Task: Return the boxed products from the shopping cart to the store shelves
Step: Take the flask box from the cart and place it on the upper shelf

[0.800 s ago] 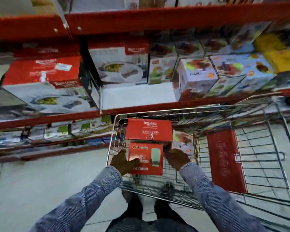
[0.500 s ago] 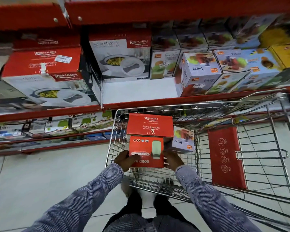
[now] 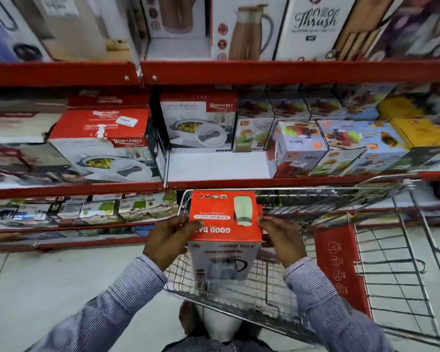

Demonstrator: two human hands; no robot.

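Boxed kettle (image 3: 225, 219), red on its top face and white on the side turned toward the camera, is held above the wire shopping cart (image 3: 285, 283), level with the cart's front rim. It is clamped between both hands: the left hand (image 3: 170, 241) is pressed against its left side and the right hand (image 3: 281, 237) against its right side, fingers curled onto the red top edge from either flank. Neither hand is placed nearer than the other; the box sits squarely between them. Its long axis is judged to run downward and toward the person, so the box is seen upright with a slight tilt, and the printing on the top face is read upside down. A bare white patch of the middle shelf (image 3: 214, 166) lies directly ahead and above, between the casserole box (image 3: 198, 123) and the juicer boxes (image 3: 300, 148). A forward, upward carry is what the placement would seem to call for.
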